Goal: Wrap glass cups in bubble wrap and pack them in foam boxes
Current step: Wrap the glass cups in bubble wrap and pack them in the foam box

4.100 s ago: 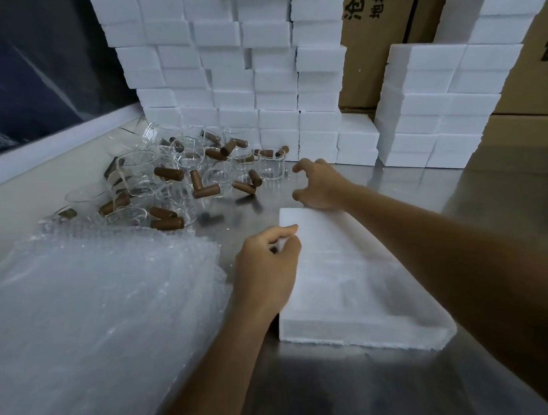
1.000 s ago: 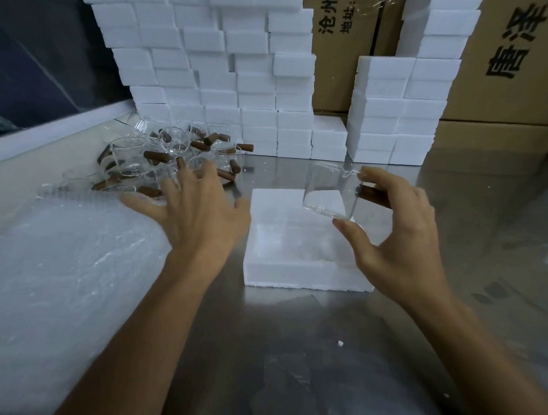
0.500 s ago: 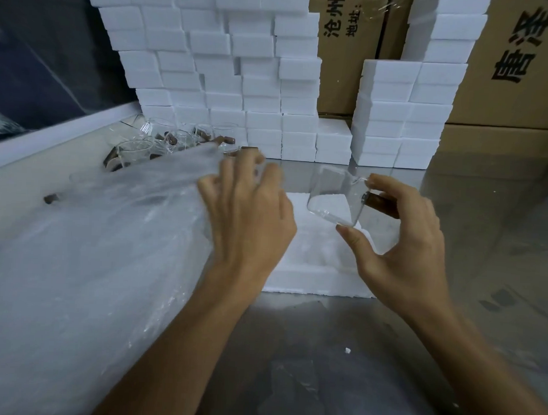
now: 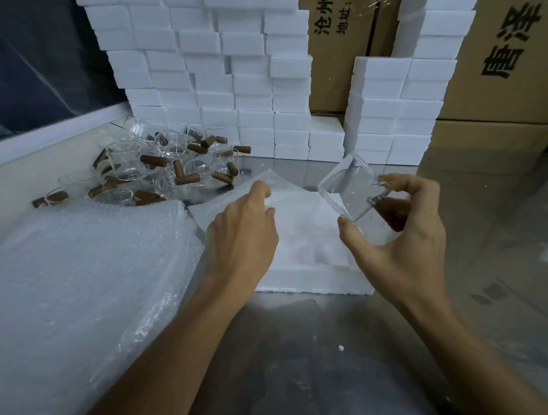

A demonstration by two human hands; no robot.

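My right hand grips a clear glass cup by its brown wooden handle and holds it tilted above the right side of a white foam box on the steel table. My left hand pinches a single sheet of bubble wrap, which drapes over the box's left part. A thick stack of bubble wrap sheets lies to the left. A pile of glass cups with wooden handles sits at the back left.
White foam boxes are stacked in a wall at the back, with a lower stack to the right. Brown cardboard cartons stand behind them. The steel tabletop extends to the right.
My left hand has drawn one bubble wrap sheet off the stack and laid it over the foam box. The right hand keeps the cup tilted in about the same place.
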